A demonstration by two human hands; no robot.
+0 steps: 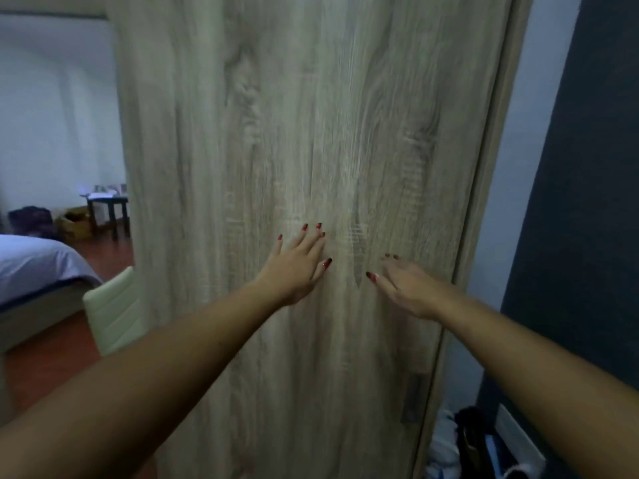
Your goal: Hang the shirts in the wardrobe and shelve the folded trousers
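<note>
The tall, pale grey wood-grain wardrobe door (311, 115) stood directly ahead, filling the middle of the view. The left hand (299, 267) lay flat against it, fingers (307, 238) straight and spread. Just right of it, the right hand (404, 288) reached for the same panel with its fingers loosely extended; whether they touched the door was unclear. Dark vertical grain streaked the door's matt surface.

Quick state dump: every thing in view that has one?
wardrobe door: looks closed, inside hidden.
left grip: open, flat on door, fingers spread.
right grip: open, at door, contact unclear.
bed: covered with sheet.
</note>
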